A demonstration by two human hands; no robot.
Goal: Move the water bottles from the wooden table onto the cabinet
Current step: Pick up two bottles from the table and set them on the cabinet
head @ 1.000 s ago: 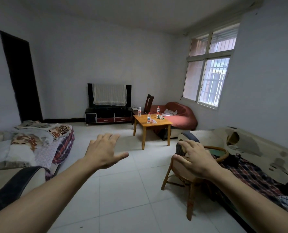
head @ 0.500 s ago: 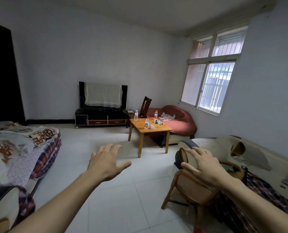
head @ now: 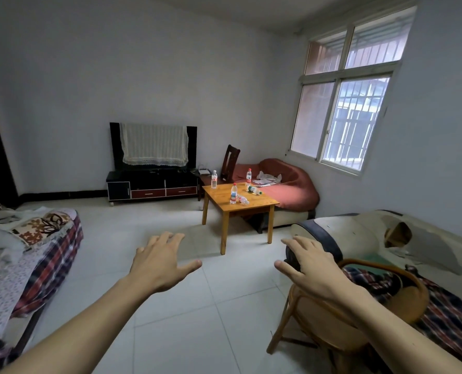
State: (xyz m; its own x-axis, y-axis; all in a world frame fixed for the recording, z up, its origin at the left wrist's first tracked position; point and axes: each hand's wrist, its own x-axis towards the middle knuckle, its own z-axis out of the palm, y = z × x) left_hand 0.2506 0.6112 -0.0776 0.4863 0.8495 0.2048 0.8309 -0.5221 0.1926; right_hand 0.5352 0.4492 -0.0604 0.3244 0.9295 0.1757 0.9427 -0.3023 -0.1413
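Ahead, clear red-capped water bottles (head: 233, 193) on wooden table (head: 254, 206); hands spread, empty.

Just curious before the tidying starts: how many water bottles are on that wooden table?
5, none seemingly hidden. Three stand: far-left bottle, far-right bottle, front bottle. Two lie flat: green-capped bottle and clear bottle beside the front one.

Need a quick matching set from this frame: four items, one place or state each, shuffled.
Things:
1. green-capped bottle
2. left hand
3. lace cloth
4. wooden chair

States:
A. open, holding nothing
B. draped over the dark screen
C. lying on its side on the wooden table
D. behind the table, by the red sofa

Pairs: 1-C, 2-A, 3-B, 4-D
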